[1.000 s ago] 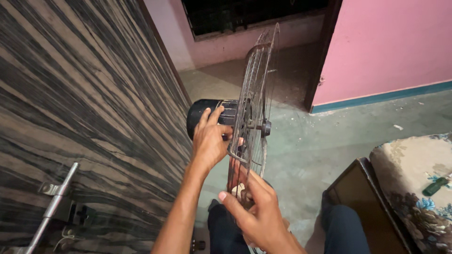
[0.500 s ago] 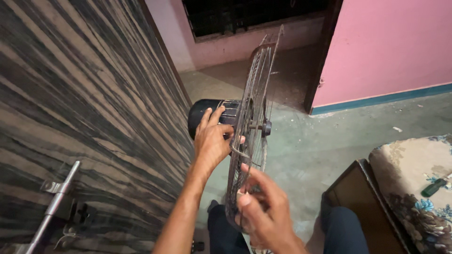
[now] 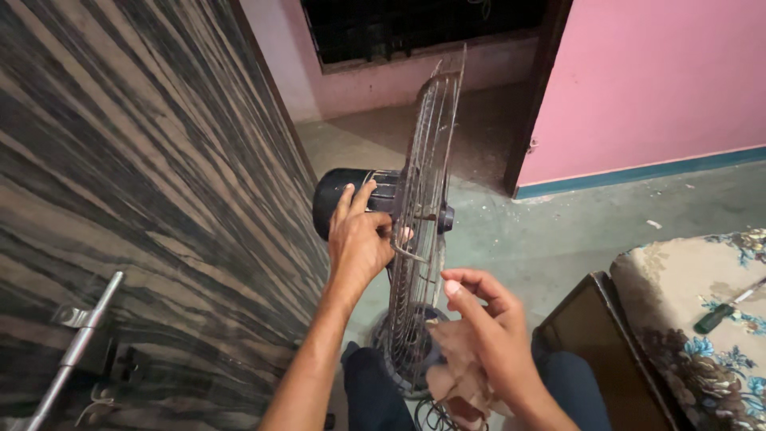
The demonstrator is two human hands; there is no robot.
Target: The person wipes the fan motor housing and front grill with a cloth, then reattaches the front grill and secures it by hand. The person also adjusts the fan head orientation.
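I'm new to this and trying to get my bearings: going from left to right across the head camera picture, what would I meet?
Metal door bolt → striped wooden door → left hand on the black fan motor → wire fan guard → right hand → green-handled screwdriver on the floral cushion.

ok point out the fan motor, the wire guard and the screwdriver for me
fan motor point(image 3: 339, 191), head view, on the black housing's rounded back end
wire guard point(image 3: 431, 120), head view, on the upper wire ribs
screwdriver point(image 3: 712, 318), head view, on its green handle
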